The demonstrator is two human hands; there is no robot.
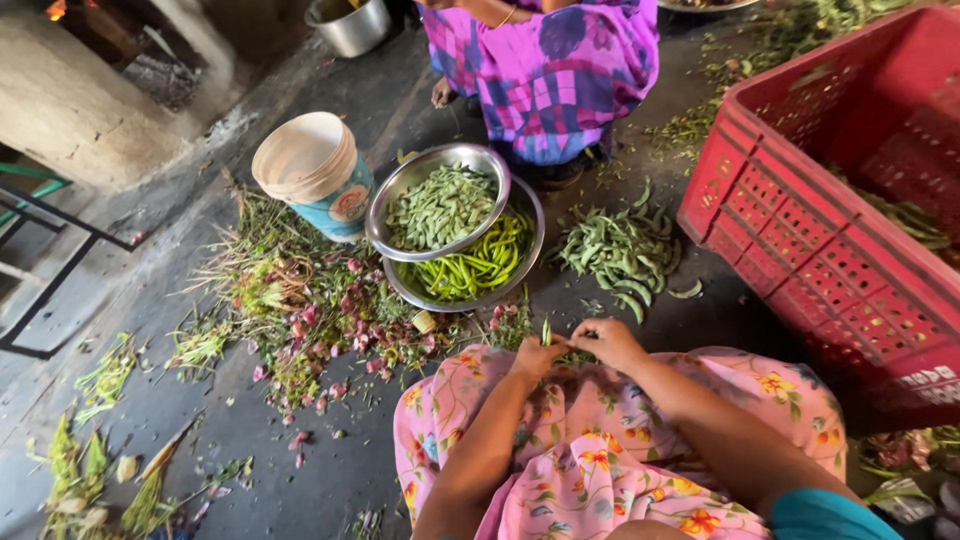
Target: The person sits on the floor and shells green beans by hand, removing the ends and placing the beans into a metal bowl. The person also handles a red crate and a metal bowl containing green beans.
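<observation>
Above my lap, covered in pink floral cloth [570,470], my left hand [537,357] and my right hand [608,342] pinch a small green bean pod [548,333] between them. In front of me a steel bowl [385,205] of trimmed flat beans rests tilted on a steel plate [533,215] holding long green chillies [470,268]. A loose heap of green bean pods [622,250] lies on the floor to the right of the bowls.
A red plastic crate [830,210] with greens stands at right. A white bucket [315,170] lies tipped beside the bowls. Vegetable scraps and pink peelings [300,300] litter the dark floor. Another person in purple checked cloth [550,70] squats opposite. A metal pot [350,25] stands far back.
</observation>
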